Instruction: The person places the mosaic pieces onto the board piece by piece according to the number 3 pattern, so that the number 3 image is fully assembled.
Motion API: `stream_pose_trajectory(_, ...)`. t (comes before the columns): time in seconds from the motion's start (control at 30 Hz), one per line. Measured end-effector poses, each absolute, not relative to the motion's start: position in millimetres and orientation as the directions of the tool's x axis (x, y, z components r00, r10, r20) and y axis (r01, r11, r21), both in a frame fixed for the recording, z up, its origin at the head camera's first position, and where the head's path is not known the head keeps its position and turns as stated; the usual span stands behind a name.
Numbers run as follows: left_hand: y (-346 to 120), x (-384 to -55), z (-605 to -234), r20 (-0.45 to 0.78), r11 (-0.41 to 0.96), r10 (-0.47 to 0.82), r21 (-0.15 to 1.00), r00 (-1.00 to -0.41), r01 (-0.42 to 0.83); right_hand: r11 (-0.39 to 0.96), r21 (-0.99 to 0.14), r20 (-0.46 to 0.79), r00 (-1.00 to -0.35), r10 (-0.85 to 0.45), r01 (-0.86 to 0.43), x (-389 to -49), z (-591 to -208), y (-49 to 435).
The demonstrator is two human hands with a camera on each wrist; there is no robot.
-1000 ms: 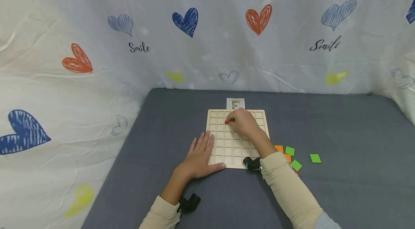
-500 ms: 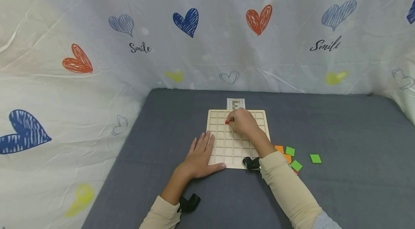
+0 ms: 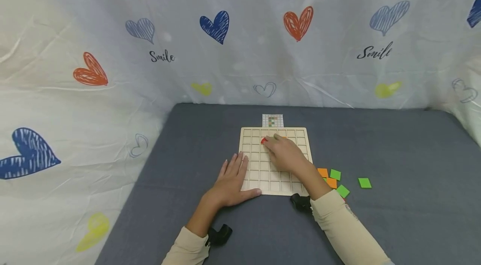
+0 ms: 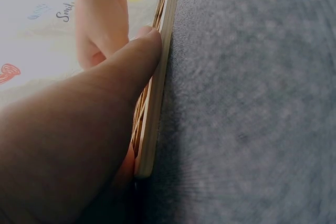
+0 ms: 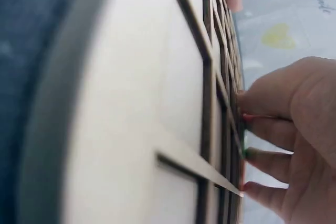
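The red tile (image 3: 264, 141) lies toward eleven o'clock on the wooden grid board (image 3: 255, 165), partly covered, so its long axis cannot be told. The right hand (image 3: 288, 155) is nearer: the tile sits at its ten o'clock, touching its spread fingertips, which press down without gripping. The left hand (image 3: 232, 182) lies with fingers straight on the board's eight o'clock edge, gripping nothing; the tile is at its one o'clock, well apart.

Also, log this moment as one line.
left hand: resting on pale wooden grid board | right hand: touching flat red tile on board | flat green tiles, flat orange tiles: loose, right of board
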State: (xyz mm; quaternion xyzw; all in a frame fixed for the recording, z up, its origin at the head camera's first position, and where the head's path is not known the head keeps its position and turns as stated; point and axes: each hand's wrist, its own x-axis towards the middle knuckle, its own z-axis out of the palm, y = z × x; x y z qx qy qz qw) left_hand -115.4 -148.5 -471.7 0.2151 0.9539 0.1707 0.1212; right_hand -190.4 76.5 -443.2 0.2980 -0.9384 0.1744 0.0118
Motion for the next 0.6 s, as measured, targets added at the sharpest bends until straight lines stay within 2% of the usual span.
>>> stream_pose_trajectory(0.33,-148.4,-116.0,-478.6,-0.151,0.854,0.438,0.377,-0.886,0.358,0.749,-0.366,0.033,-0.812,-0.583,-0.553,-159.0,-439.7,92.3)
stream_pose_trajectory(0.6,-144.7,-113.5,-465.5,-0.171,0.862,0.437,0.358,-0.883,0.358,0.722,-0.413,0.051,-0.806,-0.59,-0.555,-129.0,-440.7,116.0)
